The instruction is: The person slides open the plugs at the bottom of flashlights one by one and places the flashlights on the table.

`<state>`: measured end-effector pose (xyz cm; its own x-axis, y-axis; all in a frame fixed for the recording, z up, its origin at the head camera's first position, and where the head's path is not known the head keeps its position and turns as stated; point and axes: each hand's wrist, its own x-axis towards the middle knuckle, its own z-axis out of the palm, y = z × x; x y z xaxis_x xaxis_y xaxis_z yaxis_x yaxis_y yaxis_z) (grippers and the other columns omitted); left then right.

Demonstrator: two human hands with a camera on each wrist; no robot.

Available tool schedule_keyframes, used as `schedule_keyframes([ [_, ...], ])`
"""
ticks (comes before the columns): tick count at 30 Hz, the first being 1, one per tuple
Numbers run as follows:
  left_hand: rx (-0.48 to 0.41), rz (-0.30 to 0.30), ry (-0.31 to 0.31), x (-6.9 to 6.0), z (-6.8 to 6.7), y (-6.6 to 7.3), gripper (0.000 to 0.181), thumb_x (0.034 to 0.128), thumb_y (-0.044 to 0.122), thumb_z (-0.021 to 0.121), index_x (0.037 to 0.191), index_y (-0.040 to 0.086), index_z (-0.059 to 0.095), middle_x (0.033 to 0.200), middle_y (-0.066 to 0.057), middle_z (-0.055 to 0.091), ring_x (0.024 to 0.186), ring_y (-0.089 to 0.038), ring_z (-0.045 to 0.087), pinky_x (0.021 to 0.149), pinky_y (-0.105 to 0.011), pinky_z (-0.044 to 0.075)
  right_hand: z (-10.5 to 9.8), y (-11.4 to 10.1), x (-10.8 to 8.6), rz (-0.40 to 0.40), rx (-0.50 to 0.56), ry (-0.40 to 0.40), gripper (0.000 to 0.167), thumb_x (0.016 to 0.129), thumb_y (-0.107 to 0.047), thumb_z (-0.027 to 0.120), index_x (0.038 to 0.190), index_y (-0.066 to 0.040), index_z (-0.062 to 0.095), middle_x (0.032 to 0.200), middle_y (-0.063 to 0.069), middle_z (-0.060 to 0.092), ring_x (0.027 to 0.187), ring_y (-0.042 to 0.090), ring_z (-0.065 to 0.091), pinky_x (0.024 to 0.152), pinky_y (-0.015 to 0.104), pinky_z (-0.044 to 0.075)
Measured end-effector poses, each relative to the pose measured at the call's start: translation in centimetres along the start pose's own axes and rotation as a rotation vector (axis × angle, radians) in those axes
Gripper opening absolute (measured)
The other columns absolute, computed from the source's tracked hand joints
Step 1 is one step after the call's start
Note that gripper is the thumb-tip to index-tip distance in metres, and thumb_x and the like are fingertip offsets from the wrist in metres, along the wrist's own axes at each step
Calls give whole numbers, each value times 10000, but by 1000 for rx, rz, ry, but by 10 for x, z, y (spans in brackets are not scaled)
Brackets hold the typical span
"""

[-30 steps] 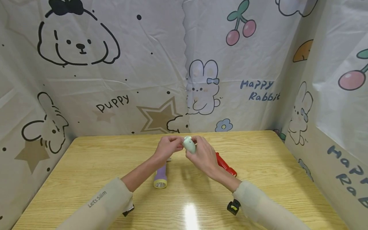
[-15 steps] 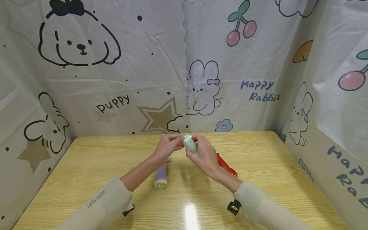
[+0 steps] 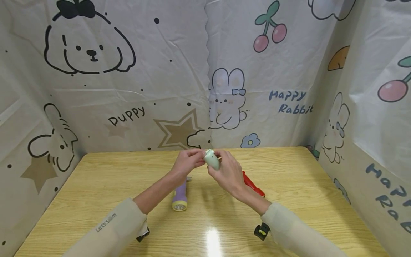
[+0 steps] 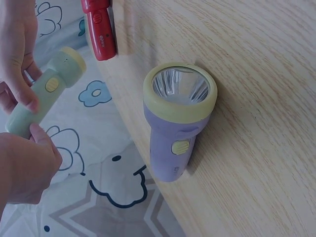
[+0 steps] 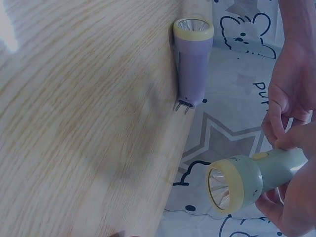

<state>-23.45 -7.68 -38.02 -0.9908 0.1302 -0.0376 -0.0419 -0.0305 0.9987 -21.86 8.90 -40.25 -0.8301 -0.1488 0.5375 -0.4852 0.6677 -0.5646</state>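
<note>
A mint-green flashlight (image 3: 212,160) with a cream rim is held up above the far part of the table, between both hands. My right hand (image 3: 227,175) grips its body; the thumb and fingers lie around it in the right wrist view. My left hand (image 3: 187,165) has its thumb and fingertips on the tail end of the green flashlight (image 4: 47,94), seemingly pinching it. The tail itself is mostly hidden by fingers. The lens of the green flashlight (image 5: 222,187) and its cream switch show in the right wrist view, and the lens looks unlit.
A purple flashlight (image 3: 180,196) with a yellow rim lies below my left hand; two plug prongs (image 5: 182,107) stick out of its tail. Partly behind my right arm lies a red flashlight (image 3: 253,185). The wooden table (image 3: 122,171) ends at a printed cloth wall.
The green flashlight has tilted very slightly in the hands. Both hands keep nearly the same place, and the other flashlights have not moved.
</note>
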Motion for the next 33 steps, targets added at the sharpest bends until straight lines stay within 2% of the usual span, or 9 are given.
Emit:
schedule_keyframes([
  [8,-12,1,-2,0,-1,-1,306,994,79,596,1223,-123,626,1221,-244,632,1037,-270,673,922,-320,536,1,0,0,-7,-6,-2,379,768,-135,810,1101,-47,651,1003,66,658,862,198,655,681,387,532],
  [22,-19,-5,-12,0,-2,-1,318,1003,81,589,1239,-133,607,1248,-262,610,1105,-324,647,950,-340,522,0,0,0,-36,-11,1,406,769,-124,833,1125,-30,661,1028,88,668,874,213,659,689,391,537],
  [33,-16,-33,-16,0,-2,0,319,1005,82,583,1246,-126,603,1258,-256,604,1130,-349,631,934,-324,530,-2,1,0,-47,3,-8,421,774,-113,843,1145,-18,667,1036,101,669,878,225,668,710,405,546],
])
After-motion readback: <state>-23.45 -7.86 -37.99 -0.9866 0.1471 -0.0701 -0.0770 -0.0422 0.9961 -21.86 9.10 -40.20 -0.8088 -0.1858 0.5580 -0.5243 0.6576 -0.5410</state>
